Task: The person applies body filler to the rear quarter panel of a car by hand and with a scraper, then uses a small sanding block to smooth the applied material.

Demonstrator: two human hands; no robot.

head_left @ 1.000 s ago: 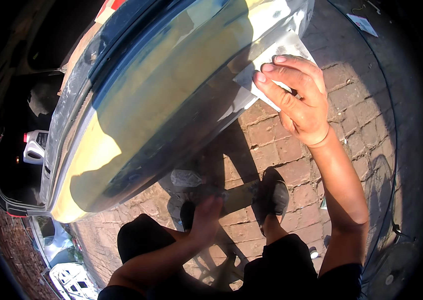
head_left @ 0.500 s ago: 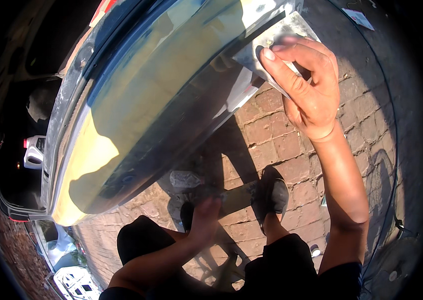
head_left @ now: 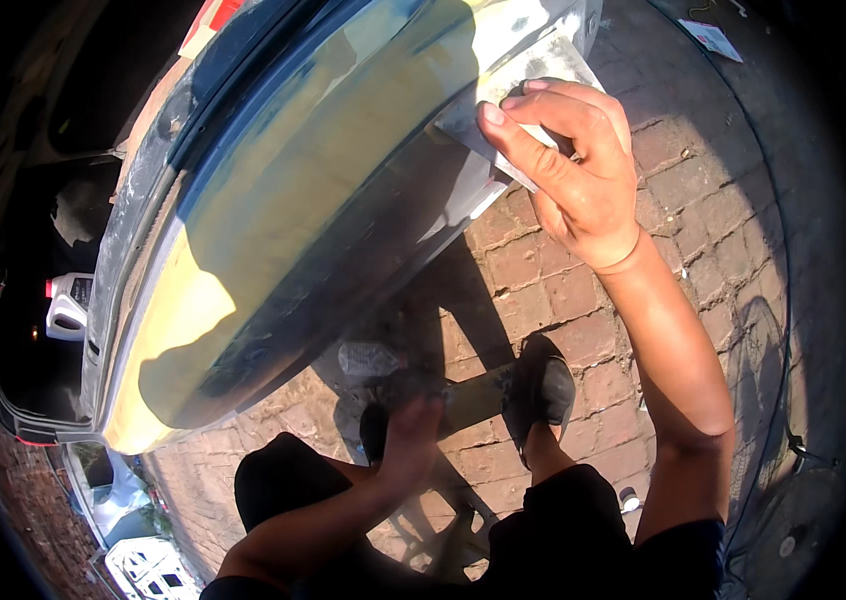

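At left, a jug (head_left: 68, 305); then the panel (head_left: 293, 180) crosses diagonally. Lower centre, the left hand (head_left: 413, 425) sits in shade; I cannot tell its fingers' state. Upper right, the sheet (head_left: 555, 65) lies over the panel's lower edge, held by the right hand's (head_left: 588, 165) bent fingers. It could crease or slip if pressed unevenly there.

This seems to be an outdoor yard serving as a vehicle body workshop. Strong sun makes sharp shadows on the brick paving (head_left: 583, 340), where a dark hose or cable (head_left: 787, 300) lies. The vehicle body panel (head_left: 333, 190) shows patchy yellow and bluish layers.
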